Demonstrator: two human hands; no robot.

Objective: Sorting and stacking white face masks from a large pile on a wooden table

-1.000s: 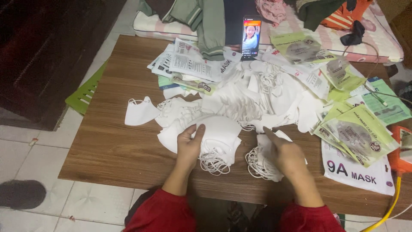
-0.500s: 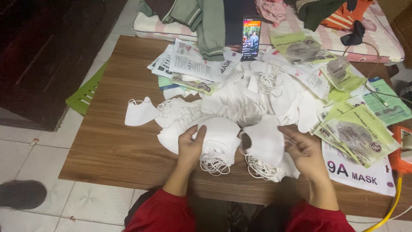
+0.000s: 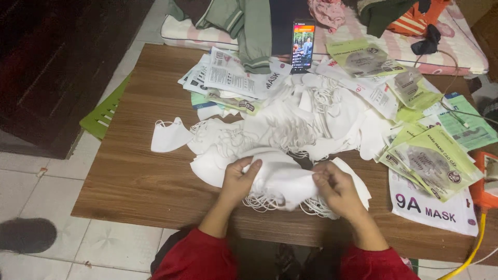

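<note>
At the far left, a green slatted panel (image 3: 102,115) lies on the floor against the edge of the wooden surface (image 3: 140,181). A single white mask (image 3: 169,136) lies apart on the surface, left of the main heap of white masks (image 3: 306,122) spread across the middle. The left hand (image 3: 237,181) is closed on the left end of a stack of white masks (image 3: 282,179) at the near edge of the surface, thumb on top and fingers curled under. The right hand (image 3: 337,189) is closed on the right end of the same stack, fingertips pinching the fabric; the stack sits directly between both grips, with ear loops hanging below it. Behind the heap, white printed leaflets (image 3: 228,78) lie fanned at the rear left, and a phone (image 3: 303,45) with a lit screen stands upright at the rear centre. To the right, green-and-yellow flat packages (image 3: 436,163) with round windows are stacked just beside the right hand, resting partly on a white rectangular package (image 3: 430,207) with dark lettering. More green packages (image 3: 365,59) lie toward the rear right. An orange device (image 3: 487,179) sits at the far right edge.
</note>
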